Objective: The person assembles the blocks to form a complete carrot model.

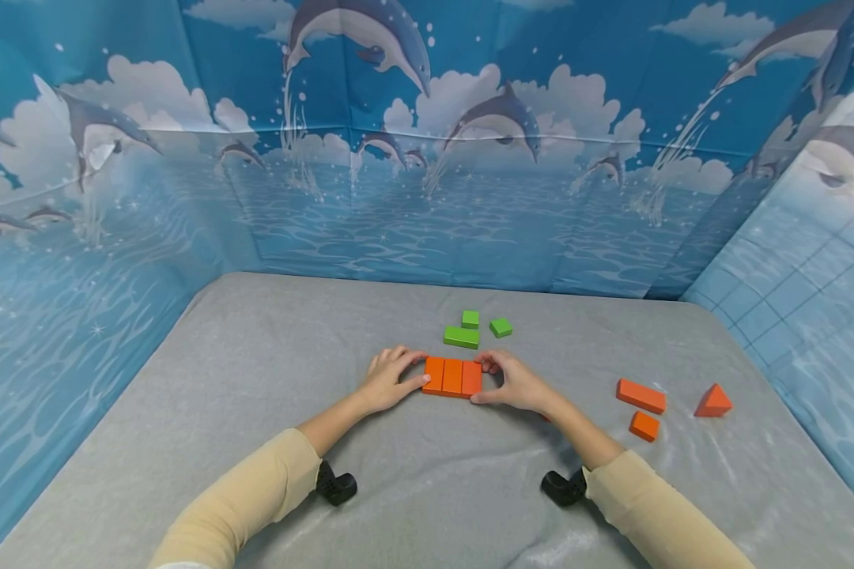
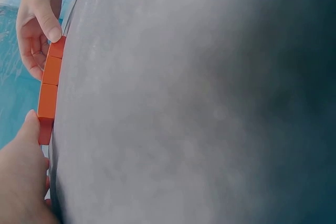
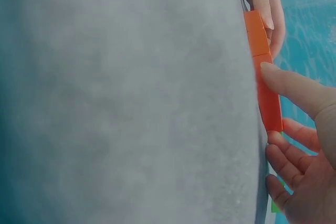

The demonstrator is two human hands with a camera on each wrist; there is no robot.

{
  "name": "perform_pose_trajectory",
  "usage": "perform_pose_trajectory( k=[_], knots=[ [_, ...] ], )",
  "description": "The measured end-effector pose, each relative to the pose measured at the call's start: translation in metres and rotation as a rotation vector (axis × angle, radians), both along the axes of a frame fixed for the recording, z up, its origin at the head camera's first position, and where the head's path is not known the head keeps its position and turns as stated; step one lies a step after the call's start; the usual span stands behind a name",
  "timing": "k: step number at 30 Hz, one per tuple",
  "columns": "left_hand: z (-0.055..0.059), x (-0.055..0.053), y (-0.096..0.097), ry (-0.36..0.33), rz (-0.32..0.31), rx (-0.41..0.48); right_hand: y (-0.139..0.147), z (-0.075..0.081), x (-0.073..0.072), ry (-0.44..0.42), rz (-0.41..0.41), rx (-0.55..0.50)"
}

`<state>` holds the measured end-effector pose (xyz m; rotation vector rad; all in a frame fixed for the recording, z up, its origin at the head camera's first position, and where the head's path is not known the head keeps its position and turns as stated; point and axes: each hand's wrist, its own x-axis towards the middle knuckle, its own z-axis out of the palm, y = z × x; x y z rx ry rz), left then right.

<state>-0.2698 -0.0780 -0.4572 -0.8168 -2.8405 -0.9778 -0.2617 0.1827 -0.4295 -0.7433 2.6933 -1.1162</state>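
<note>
Row of three smooth orange rectangular blocks lying near the middle of the grey, softly creased cloth-covered surface; long sides together, thin straight seams between, faces flat, edges crisp. Left grip, a bare hand, closed on the row's left end by thumb and forefinger. Right grip, also bare, closed on the right end, thumb at the near edge, fingertips at the far side.

Just beyond the row: long green rectangular block, small green square block right behind it, flat green square block set askew to the right. Well off to the right: long orange bar-shaped block, short orange block near it, orange triangular block farther out. Beige sleeves above both wrists. Behind, a creased blue fabric-like backdrop printed with dolphins.
</note>
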Motion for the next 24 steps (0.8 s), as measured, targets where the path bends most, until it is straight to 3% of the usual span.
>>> perform_pose_trajectory(
  k=[8,13,17,24],
  knots=[
    [0.001,-0.001,-0.001,-0.009,-0.003,-0.012,0.007,0.007,0.001,0.022,0.005,-0.047],
    [0.000,-0.001,-0.001,-0.017,-0.003,-0.013,0.029,0.022,0.003,0.079,-0.101,-0.123],
    [0.000,-0.001,-0.001,-0.009,-0.005,-0.003,0.056,0.031,0.010,0.089,-0.166,-0.118],
    [-0.002,-0.002,-0.001,0.002,-0.004,-0.002,0.093,0.025,0.032,0.038,-0.085,-0.062]
  ],
)
